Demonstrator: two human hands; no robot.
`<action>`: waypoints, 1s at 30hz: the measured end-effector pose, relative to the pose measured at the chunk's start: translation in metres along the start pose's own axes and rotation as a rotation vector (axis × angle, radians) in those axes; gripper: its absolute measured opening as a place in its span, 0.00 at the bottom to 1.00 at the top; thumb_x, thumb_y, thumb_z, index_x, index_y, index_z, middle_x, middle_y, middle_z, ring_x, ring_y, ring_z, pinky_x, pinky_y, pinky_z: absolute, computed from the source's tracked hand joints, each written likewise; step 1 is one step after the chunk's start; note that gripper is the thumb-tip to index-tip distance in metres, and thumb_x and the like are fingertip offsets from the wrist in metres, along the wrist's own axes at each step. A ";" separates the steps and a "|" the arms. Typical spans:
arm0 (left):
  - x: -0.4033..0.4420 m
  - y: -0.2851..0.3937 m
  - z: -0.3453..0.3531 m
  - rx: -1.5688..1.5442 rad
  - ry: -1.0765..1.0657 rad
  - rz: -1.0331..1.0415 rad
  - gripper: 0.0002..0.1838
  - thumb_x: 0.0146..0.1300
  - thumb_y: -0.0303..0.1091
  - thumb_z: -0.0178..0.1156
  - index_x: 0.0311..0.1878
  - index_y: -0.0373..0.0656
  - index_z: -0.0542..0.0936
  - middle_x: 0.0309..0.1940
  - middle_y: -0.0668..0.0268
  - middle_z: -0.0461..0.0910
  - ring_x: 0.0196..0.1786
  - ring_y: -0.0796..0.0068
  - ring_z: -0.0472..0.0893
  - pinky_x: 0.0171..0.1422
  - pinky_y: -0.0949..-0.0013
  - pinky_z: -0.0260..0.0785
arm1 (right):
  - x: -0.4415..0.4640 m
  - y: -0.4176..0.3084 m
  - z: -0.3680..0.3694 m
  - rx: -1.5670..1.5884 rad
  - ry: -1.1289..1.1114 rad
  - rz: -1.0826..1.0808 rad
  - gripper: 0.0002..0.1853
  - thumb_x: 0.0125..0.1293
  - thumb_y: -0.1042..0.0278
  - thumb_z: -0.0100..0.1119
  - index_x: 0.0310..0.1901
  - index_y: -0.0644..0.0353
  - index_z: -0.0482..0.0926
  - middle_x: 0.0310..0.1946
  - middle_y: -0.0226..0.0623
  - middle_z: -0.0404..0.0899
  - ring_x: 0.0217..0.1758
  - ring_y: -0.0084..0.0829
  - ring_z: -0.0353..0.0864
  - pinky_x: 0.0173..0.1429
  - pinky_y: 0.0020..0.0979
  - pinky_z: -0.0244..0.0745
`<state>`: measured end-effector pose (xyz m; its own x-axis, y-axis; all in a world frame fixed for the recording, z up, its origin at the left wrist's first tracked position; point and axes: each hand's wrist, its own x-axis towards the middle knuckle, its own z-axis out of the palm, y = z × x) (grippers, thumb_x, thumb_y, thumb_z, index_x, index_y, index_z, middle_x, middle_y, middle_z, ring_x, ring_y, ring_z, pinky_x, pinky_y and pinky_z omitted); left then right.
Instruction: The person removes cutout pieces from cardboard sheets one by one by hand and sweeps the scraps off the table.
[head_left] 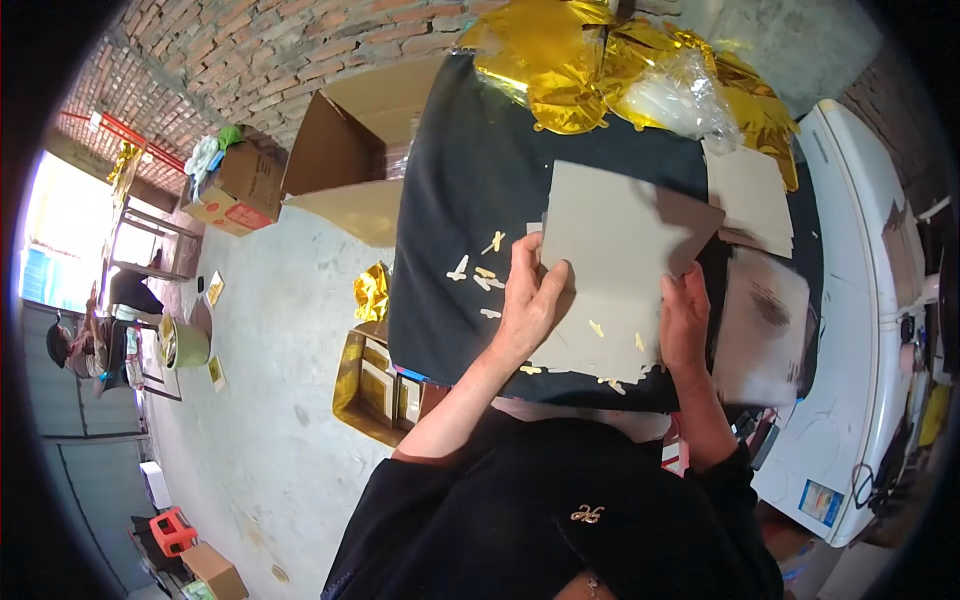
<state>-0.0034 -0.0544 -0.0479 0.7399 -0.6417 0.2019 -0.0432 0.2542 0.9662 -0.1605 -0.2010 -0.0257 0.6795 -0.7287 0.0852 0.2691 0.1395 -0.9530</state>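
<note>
Grey board [620,220] is gripped at opposite sides by two bare hands. The left hand [534,305] has it by the left edge, thumb lying over the face and fingers at the side. The right hand [686,315] pinches the right side low down, fingers bent. The board is over the near half of a table spread with black cloth [440,220], and a shadow falls across its upper right corner. Where its lower edge ends, I cannot tell; more grey card [590,345] shows below and between the hands, with a ragged near edge and pale scraps on it.

Left of the left hand, more small pale strips [484,280] lie scattered on the cloth. To the right of the board is a stack of pale sheets [752,200], and nearer the wearer a brownish panel [762,325] with a dark smudge. Gold foil [570,75] covers the far end of the table, with clear plastic [680,95] bunched on it.

Beyond the table's right side stands a white appliance [825,400]. On the left, a large open carton [335,150] stands near a brick wall [270,50], a smaller box [240,185] beside it. A gold-coloured basket [347,400] holding frames sits close to the table's near left corner.
</note>
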 end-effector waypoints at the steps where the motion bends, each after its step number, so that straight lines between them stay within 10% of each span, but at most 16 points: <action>1: -0.003 0.001 0.000 -0.011 0.007 -0.023 0.17 0.73 0.29 0.53 0.62 0.38 0.66 0.46 0.66 0.76 0.36 0.81 0.67 0.45 0.73 0.64 | 0.000 0.001 -0.003 -0.020 -0.002 0.020 0.13 0.72 0.77 0.51 0.57 0.58 0.74 0.56 0.26 0.75 0.62 0.18 0.69 0.69 0.26 0.57; 22: -0.006 0.014 -0.002 -0.258 -0.001 -0.001 0.12 0.76 0.34 0.54 0.54 0.37 0.76 0.44 0.71 0.75 0.46 0.81 0.71 0.56 0.73 0.65 | 0.021 -0.001 -0.012 -0.150 -0.143 0.011 0.19 0.69 0.77 0.56 0.61 0.63 0.74 0.56 0.31 0.77 0.62 0.25 0.73 0.69 0.31 0.62; 30: -0.006 0.070 -0.016 -0.235 -0.054 -0.268 0.11 0.76 0.38 0.57 0.44 0.40 0.81 0.25 0.83 0.68 0.28 0.94 0.62 0.31 0.82 0.52 | 0.011 -0.021 -0.013 -0.043 -0.187 0.037 0.17 0.70 0.76 0.57 0.60 0.65 0.76 0.53 0.33 0.81 0.56 0.24 0.77 0.64 0.29 0.68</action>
<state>-0.0004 -0.0213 0.0156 0.6673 -0.7437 -0.0400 0.3080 0.2268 0.9240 -0.1672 -0.2204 -0.0082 0.8045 -0.5858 0.0986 0.2149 0.1322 -0.9677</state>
